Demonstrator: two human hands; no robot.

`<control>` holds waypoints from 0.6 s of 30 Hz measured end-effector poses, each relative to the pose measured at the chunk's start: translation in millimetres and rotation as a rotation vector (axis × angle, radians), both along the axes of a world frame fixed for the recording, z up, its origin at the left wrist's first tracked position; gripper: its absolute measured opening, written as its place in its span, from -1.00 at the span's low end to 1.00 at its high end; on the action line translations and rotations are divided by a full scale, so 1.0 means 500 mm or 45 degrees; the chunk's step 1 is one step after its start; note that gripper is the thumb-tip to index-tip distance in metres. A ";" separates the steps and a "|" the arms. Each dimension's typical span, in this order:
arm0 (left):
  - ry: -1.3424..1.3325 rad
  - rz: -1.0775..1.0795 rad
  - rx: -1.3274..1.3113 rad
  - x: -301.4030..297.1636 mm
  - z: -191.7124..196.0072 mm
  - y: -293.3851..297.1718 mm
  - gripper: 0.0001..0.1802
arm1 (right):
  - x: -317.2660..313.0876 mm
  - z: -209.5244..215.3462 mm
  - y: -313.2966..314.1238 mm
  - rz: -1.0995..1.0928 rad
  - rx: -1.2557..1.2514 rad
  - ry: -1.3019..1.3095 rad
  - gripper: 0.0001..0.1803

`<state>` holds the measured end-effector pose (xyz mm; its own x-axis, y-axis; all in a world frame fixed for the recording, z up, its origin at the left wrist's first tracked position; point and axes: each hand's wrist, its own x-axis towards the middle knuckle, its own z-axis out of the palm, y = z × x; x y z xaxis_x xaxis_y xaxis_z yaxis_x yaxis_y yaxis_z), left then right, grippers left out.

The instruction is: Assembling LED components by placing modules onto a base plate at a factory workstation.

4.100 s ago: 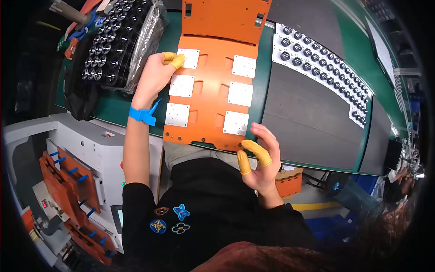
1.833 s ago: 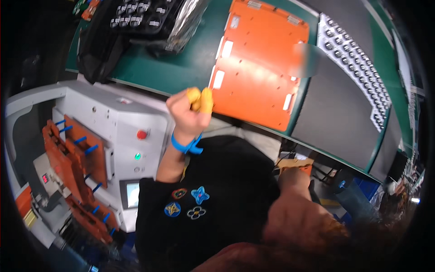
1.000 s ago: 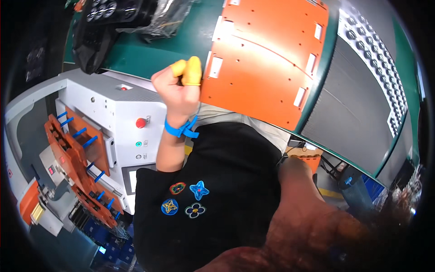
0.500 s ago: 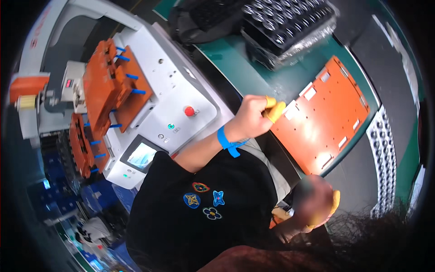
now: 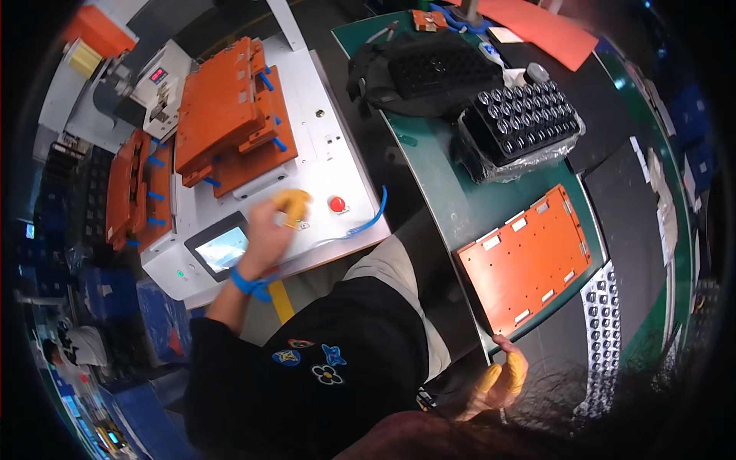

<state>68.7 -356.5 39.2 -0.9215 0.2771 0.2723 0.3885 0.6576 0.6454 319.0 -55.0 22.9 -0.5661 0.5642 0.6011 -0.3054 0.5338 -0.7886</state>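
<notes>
My left hand point(image 5: 270, 228), with a blue wrist strap point(image 5: 250, 285) and yellow finger cots, hovers over the control panel of a white machine point(image 5: 314, 130). Its bent fingers are near a button, between the small screen point(image 5: 221, 251) and a red push button point(image 5: 337, 204). Blur hides whether the fingertips touch the panel or hold anything. My right hand point(image 5: 497, 383) is at the lower right, fingers apart and two of them in yellow cots, with nothing seen in it. Just above it, an orange plate point(image 5: 529, 261) with holes and pale pads lies on the green table.
Orange fixtures point(image 5: 222, 107) with blue pins stand on the machine. On the green table point(image 5: 429, 146) sit a black tray stack of shiny round parts point(image 5: 529, 123) and a black bag point(image 5: 422, 73). A strip of round parts point(image 5: 604, 337) lies on the right. A blue cord point(image 5: 373, 222) crosses the machine's edge.
My left hand has swung left from beside the orange plate to the machine's panel. My right hand has turned and opened near the plate's lower corner. The whole view has shifted.
</notes>
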 end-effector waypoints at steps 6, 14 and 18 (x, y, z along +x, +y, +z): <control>0.895 0.421 -0.391 -0.050 0.100 -0.188 -0.76 | -0.022 0.032 -0.013 0.123 0.068 0.031 -0.71; -0.152 0.673 0.482 -0.207 0.035 -0.407 -0.64 | 0.019 0.034 0.004 -0.030 0.063 -0.291 -0.73; -0.218 0.504 1.022 -0.220 0.068 -0.368 -0.65 | 0.036 0.029 0.017 -0.162 0.055 -0.365 -0.77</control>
<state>-41.4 -540.5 73.2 -0.9546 -0.2815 0.0973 0.0864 0.0509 0.9950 336.9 -46.7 37.4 -0.6424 0.6188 0.4521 -0.0028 0.5881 -0.8088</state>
